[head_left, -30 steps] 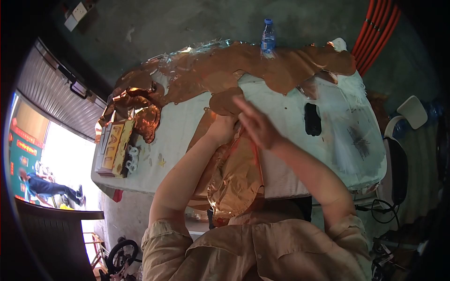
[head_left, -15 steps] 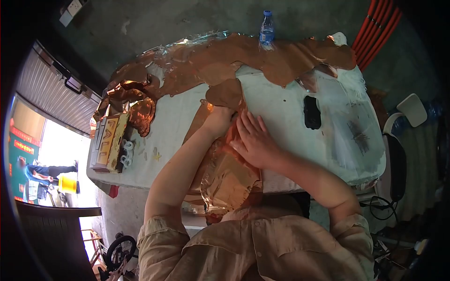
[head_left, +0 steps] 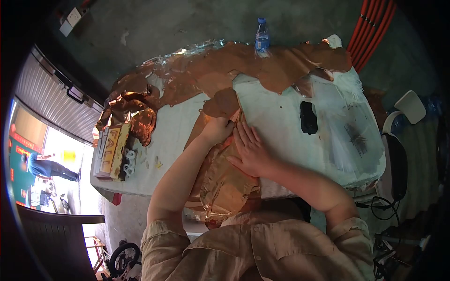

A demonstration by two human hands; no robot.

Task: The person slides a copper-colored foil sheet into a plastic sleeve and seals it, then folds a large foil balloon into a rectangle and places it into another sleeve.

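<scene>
A crinkled copper foil piece [head_left: 225, 182] lies on the white table [head_left: 281, 112] and hangs over its near edge toward my chest. My left hand [head_left: 217, 129] is closed on the foil's far end, beside a round copper flap [head_left: 224, 104]. My right hand [head_left: 251, 151] lies flat on the foil just to the right, fingers spread and palm down, holding nothing.
A heap of copper foil [head_left: 262, 63] covers the table's far side, with a water bottle [head_left: 261, 37] standing in it. A black object [head_left: 308, 117] lies to the right, lettered packets [head_left: 112, 150] to the left. A chair [head_left: 398, 168] stands at right. A person [head_left: 44, 166] is outside the doorway.
My right hand has come down from the air and now rests flat on the foil. My left hand has stayed at the foil's far end.
</scene>
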